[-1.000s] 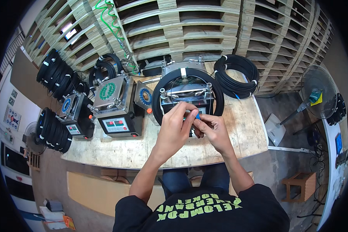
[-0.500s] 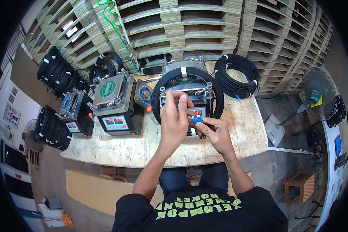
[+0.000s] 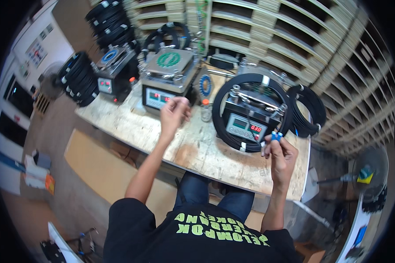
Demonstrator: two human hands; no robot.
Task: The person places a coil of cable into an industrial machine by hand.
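At the right, my right hand is closed in a pinch on a blue cable connector. It is in front of a black cable coil, which rings a metal bench machine with a lit red display. My left hand is raised over the table, slightly blurred, with its fingers curled together. Whatever they may hold is too small or hidden to make out. Closest to that hand is the middle machine, topped by a plate with a ring of green parts.
Between the machines stands a clear bottle with an orange cap, near an upright plate with a blue ring. A smaller machine and stacked black coils are left. Another coil lies right; wooden pallets rise behind the table.
My left hand has moved away from the connector toward the middle machine. My right hand still holds the connector. The whole view has turned and shifted left.
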